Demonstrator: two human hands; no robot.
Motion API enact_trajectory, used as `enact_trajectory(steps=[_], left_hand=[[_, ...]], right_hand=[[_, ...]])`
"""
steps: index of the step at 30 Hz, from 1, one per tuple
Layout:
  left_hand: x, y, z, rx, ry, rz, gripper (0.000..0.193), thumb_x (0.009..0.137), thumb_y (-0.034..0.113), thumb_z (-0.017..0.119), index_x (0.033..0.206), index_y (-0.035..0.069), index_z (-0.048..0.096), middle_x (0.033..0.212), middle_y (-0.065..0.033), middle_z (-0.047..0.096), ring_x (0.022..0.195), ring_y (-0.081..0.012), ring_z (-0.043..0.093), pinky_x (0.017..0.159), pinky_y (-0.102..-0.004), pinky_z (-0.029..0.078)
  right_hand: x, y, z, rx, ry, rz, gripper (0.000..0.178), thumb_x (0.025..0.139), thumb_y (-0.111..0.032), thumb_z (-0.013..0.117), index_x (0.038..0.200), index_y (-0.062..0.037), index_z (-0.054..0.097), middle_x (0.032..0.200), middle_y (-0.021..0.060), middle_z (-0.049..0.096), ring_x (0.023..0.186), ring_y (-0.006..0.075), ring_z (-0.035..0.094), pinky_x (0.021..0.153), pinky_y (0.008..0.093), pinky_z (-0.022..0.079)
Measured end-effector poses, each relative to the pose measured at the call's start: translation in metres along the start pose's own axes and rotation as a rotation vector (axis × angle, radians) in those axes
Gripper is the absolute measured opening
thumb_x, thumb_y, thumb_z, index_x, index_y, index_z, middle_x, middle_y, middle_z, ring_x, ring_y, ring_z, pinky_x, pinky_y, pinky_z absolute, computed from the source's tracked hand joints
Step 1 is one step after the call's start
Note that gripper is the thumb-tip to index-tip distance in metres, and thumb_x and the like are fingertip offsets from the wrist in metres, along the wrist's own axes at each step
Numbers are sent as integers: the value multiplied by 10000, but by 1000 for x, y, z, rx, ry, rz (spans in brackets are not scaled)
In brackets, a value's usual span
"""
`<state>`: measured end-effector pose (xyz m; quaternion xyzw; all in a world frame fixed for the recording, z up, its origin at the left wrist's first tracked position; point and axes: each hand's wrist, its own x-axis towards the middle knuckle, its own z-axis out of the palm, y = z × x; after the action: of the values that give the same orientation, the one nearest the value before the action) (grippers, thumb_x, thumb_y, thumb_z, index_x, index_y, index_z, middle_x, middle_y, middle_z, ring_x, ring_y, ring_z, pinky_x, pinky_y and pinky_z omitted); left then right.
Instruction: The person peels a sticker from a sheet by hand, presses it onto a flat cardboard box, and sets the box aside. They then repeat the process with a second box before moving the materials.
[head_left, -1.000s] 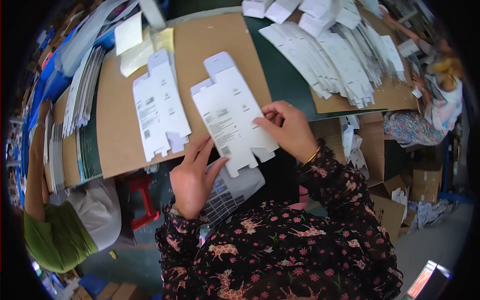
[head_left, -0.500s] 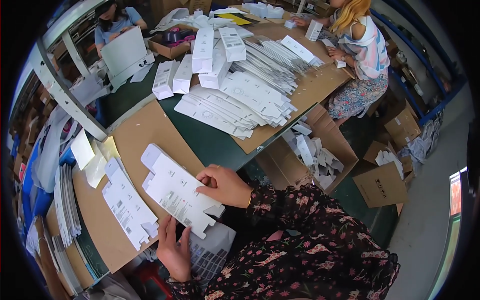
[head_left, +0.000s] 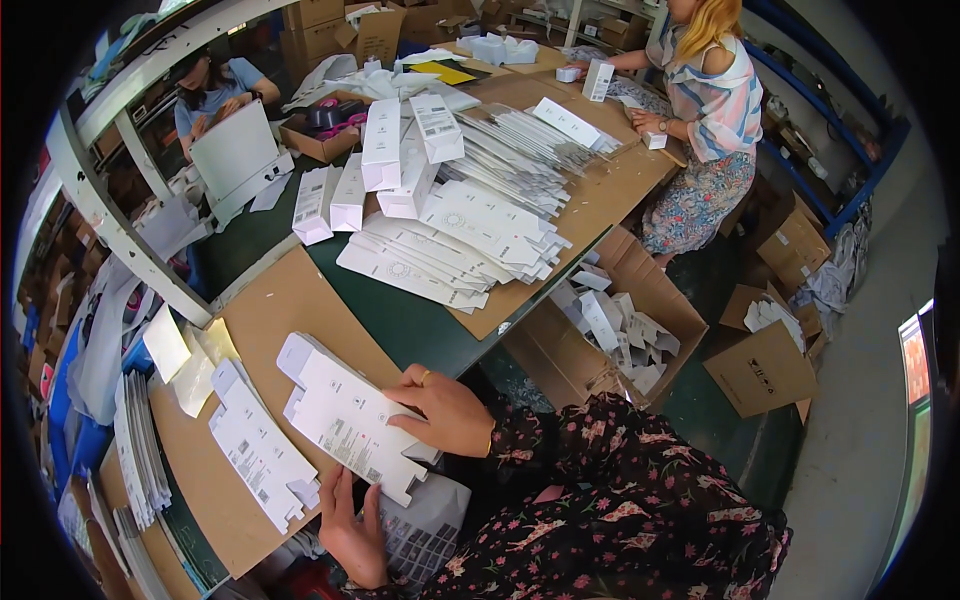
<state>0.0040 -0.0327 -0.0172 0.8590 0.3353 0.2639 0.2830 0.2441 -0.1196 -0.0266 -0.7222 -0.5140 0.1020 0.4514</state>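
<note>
A stack of flat, unfolded white cartons (head_left: pixel 345 405) with small print lies slanted on the brown cardboard in front of me. My right hand (head_left: pixel 445 412) is closed at the stack's right edge, thumb and fingers gripping the top carton. At the lower edge, my left hand (head_left: pixel 352 530) has its fingers stretched out and touching the carton, the thumb apart. To the left lies another flat carton (head_left: pixel 262 450). Below the stack, near my lap, is a greyish sheet (head_left: pixel 425 535) with rows of small dark rectangles, partly hidden by my left hand.
Flat cartons (head_left: pixel 490 230) are heaped on the far table beside several standing white boxes (head_left: pixel 381 150). A large cardboard box (head_left: pixel 665 300) holds loose white boxes. One co-worker (head_left: pixel 705 110) stands at the far right; another (head_left: pixel 215 95) sits at the far left behind a white panel.
The view has shifted slightly. Both hands stay at the carton stack, the right still gripping its edge. The co-worker at the right has moved a hand with a small white box.
</note>
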Motion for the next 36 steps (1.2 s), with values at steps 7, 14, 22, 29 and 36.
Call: enact_trajectory(steps=[7,14,22,29,36], left_hand=[[0,2,-3,28,-27,32,407,952,60,806,1339,-31,715,1362,-173,700,1171,-336,718,1001,-376,566],[2,3,1,-54,-29,-25,398,963,61,796,1343,-30,716,1363,-174,693,1172,-326,718,979,-379,576],[2,5,3,-38,-27,-12,407,973,66,793,1361,-25,710,1362,-170,691,1170,-319,717,949,-371,586],[-2,3,-1,-39,-11,-81,408,975,79,799,1363,-13,711,1361,-172,692,1157,-331,721,948,-378,582],[-5,13,-20,98,36,19,375,933,157,860,1272,44,749,1148,-178,715,931,-359,723,803,-410,589]], right_hand=[[5,-12,-15,200,-106,208,236,935,-163,797,1120,-32,734,1040,143,698,917,329,714,840,438,569],[4,-14,-16,169,-62,168,253,921,-131,809,1128,-15,723,966,128,722,839,285,725,808,413,579],[5,-9,-27,343,-152,304,381,909,-130,808,1245,22,711,981,112,764,847,209,734,786,363,591],[7,4,2,625,-253,275,340,1010,-65,741,1329,31,675,1060,64,761,896,95,698,817,298,596],[29,13,-29,772,-62,253,440,1077,-10,635,1510,-17,561,1307,72,739,1112,129,721,983,299,578]])
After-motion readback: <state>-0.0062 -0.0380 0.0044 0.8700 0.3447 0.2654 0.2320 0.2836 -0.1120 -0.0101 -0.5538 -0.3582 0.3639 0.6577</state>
